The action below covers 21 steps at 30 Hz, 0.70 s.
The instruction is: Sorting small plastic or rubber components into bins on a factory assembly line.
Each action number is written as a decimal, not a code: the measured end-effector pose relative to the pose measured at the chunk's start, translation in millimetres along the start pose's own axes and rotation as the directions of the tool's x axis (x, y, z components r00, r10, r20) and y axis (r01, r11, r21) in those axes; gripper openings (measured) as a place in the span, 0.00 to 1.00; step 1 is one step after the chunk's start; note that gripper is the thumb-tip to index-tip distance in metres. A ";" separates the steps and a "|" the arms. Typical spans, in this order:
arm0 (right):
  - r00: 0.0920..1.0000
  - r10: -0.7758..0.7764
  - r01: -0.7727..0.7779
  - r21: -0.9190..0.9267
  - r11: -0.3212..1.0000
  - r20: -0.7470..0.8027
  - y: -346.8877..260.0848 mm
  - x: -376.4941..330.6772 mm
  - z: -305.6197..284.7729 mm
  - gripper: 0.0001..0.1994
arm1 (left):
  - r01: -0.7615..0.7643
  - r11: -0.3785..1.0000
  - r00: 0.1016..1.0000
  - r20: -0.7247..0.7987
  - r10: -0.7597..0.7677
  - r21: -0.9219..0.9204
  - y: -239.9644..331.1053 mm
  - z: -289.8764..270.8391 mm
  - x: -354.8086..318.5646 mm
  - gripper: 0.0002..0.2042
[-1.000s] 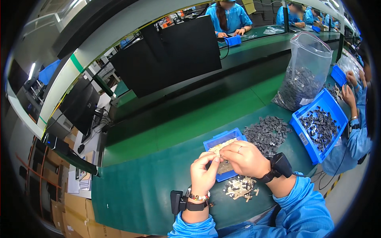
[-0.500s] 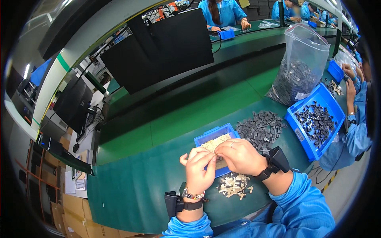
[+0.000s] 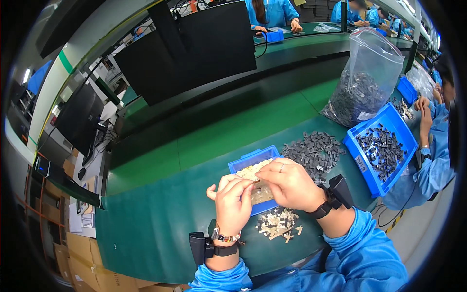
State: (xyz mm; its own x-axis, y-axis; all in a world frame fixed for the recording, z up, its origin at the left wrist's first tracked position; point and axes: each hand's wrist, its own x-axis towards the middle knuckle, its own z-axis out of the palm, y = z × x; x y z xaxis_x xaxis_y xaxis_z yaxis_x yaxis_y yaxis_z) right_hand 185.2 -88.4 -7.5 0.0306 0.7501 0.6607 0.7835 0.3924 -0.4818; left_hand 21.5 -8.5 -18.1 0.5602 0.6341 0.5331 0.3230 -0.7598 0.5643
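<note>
My left hand (image 3: 232, 200) and my right hand (image 3: 293, 188) meet over a small blue box (image 3: 234, 165). The fingertips of both are pinched close together; a small dark bit shows at the left ones, too little to name. Inside the box lie cream-coloured small pieces (image 3: 255, 168), with clear plastic at its near end. Just in front of the box, a loose heap of cream and dark small pieces (image 3: 279, 225) rests on the green mat (image 3: 146, 228). Beyond my right hand spreads a pile of dark grey plastic pieces (image 3: 315, 156).
A larger blue tray (image 3: 412, 141) of dark pieces stands at the right, beside a clear bag (image 3: 362, 92) of similar pieces. A co-worker's hands (image 3: 425, 115) work at the far right. A black monitor (image 3: 187, 56) hangs ahead; another person (image 3: 275, 12) sits across.
The whole view has shifted slightly, so the scene sits further left. My fingertips, pressed together before, have parted a little, the right ones now just above the left.
</note>
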 end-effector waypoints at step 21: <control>0.998 0.056 -0.057 0.083 0.995 0.013 -6.8 0.2 -0.3 0.03 | -0.082 0.996 0.996 -0.036 0.083 0.035 6.4 2.4 -1.7 0.03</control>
State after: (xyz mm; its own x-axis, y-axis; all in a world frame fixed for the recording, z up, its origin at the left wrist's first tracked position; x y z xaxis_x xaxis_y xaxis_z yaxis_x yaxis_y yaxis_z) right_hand 180.0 -91.0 -4.0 0.0665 0.7777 0.6251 0.7262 0.3919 -0.5648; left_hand 24.4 -14.7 -16.9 0.5572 0.5732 0.6008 0.3021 -0.8139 0.4963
